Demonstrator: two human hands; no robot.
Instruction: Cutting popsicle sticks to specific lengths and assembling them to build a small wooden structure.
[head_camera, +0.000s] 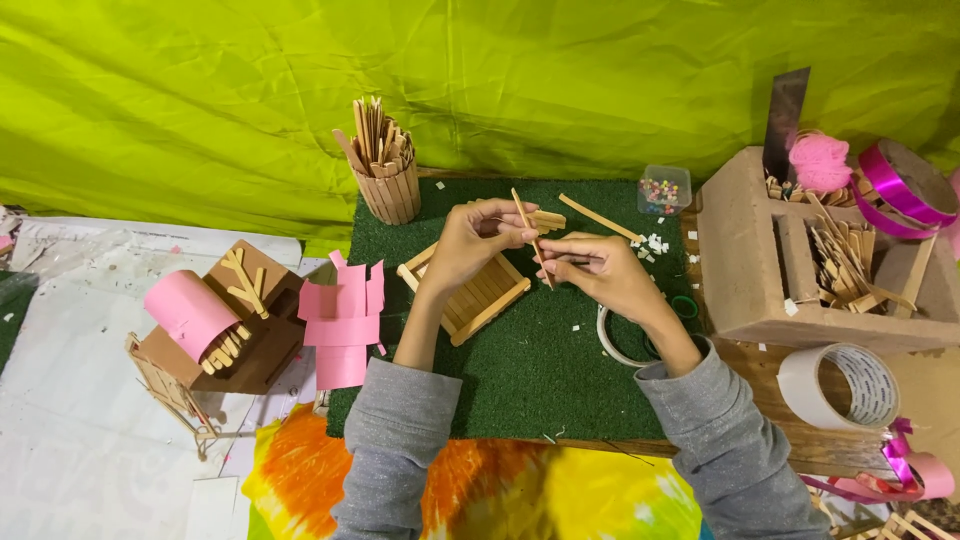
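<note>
Both hands meet over a green turf mat (520, 370). My left hand (472, 243) and my right hand (598, 270) pinch the same thin wooden craft stick (526, 222), which stands tilted between the fingertips. Just below my left hand lies a small tray built from wooden sticks (478, 297). A loose long stick (598, 216) and a short stack of stick pieces (548, 219) lie on the mat behind the hands. Grey sleeves cover both forearms.
A stick-built cup full of sticks (385, 165) stands at the mat's back left. A small box of beads (664, 189), a cardboard organiser (800, 260), tape rolls (838, 385), pink ribbon (900, 190), pink paper pieces (342, 320) and a cardboard model with a pink roll (215, 320) surround the mat.
</note>
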